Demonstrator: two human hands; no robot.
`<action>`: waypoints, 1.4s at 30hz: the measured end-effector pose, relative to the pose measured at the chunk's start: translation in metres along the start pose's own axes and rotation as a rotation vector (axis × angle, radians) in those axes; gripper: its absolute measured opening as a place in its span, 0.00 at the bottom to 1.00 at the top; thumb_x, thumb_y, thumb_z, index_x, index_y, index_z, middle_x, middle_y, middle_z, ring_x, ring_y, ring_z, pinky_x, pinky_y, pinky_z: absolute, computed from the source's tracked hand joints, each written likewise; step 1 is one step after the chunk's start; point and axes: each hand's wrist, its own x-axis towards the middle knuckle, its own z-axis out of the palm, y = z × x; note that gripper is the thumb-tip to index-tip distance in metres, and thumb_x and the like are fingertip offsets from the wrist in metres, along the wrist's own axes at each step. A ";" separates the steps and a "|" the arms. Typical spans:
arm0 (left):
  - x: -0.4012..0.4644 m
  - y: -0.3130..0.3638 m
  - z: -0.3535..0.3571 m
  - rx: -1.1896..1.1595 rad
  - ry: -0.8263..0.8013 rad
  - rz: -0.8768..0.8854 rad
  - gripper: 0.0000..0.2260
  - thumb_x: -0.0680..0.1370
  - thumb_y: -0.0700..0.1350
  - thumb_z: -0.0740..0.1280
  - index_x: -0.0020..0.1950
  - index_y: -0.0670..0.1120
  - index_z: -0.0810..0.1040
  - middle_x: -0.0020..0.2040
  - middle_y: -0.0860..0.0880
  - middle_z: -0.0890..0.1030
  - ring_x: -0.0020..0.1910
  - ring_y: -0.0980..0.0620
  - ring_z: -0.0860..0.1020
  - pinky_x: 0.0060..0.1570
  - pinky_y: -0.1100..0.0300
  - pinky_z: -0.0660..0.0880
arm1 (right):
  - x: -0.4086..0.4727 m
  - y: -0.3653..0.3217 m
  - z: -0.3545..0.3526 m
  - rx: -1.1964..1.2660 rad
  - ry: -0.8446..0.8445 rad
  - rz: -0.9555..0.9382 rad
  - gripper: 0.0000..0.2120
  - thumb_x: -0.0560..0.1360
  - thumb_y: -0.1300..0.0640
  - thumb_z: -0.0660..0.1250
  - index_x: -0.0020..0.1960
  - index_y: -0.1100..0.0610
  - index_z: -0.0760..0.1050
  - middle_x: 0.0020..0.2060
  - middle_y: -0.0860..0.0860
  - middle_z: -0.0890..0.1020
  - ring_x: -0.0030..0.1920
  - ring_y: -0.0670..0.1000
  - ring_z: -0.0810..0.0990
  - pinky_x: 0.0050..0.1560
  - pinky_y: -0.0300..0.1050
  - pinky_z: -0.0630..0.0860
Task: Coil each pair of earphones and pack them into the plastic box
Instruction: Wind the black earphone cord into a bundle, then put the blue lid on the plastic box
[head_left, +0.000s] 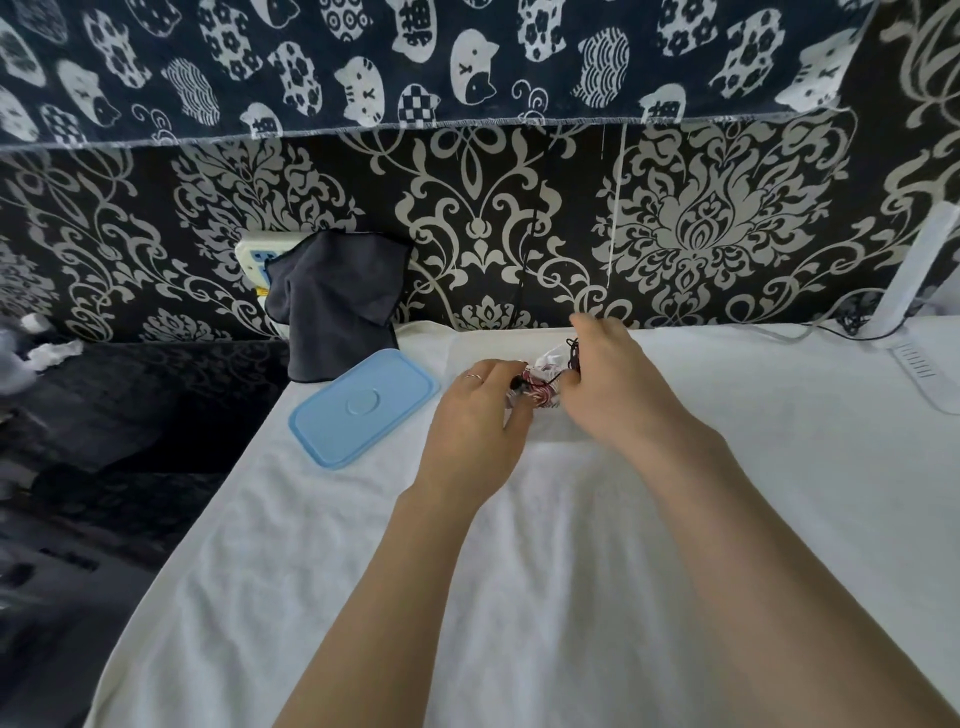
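A small heap of coiled earphones (543, 387), red-and-white and white cords with a black earbud showing, sits between my two hands at the far middle of the white-covered table (519, 545). The clear plastic box around them is barely visible. My left hand (475, 415) rests at the heap's left side, fingers curled against the cords. My right hand (608, 379) is at the right side, pinching a dark cord (573, 353) near the heap's top. The box's light blue lid (363, 408) lies flat on the table to the left of my left hand.
A dark grey cloth (337, 301) hangs over a white device at the wall behind the lid. A white lamp (924, 270) with its cable stands at the far right. The table's left edge drops to a dark patterned floor.
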 end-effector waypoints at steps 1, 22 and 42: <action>-0.001 -0.002 0.000 0.016 0.000 0.011 0.13 0.81 0.44 0.65 0.66 0.46 0.78 0.59 0.50 0.80 0.56 0.49 0.76 0.56 0.55 0.74 | -0.001 -0.002 0.000 0.010 0.009 0.011 0.20 0.78 0.64 0.62 0.69 0.60 0.65 0.63 0.59 0.68 0.49 0.61 0.79 0.50 0.55 0.77; -0.038 -0.062 -0.026 0.336 -0.192 -0.575 0.36 0.80 0.69 0.55 0.82 0.57 0.47 0.83 0.44 0.52 0.81 0.43 0.52 0.76 0.41 0.52 | -0.003 -0.003 0.016 -0.064 0.013 -0.073 0.13 0.80 0.58 0.61 0.55 0.65 0.79 0.57 0.56 0.73 0.52 0.58 0.79 0.54 0.52 0.76; -0.047 -0.079 -0.033 0.540 -0.249 -0.599 0.36 0.78 0.68 0.59 0.81 0.57 0.49 0.82 0.42 0.52 0.81 0.41 0.50 0.76 0.38 0.50 | -0.008 0.008 0.036 -0.355 -0.194 -0.032 0.26 0.83 0.41 0.43 0.73 0.50 0.68 0.66 0.52 0.79 0.68 0.54 0.75 0.75 0.60 0.52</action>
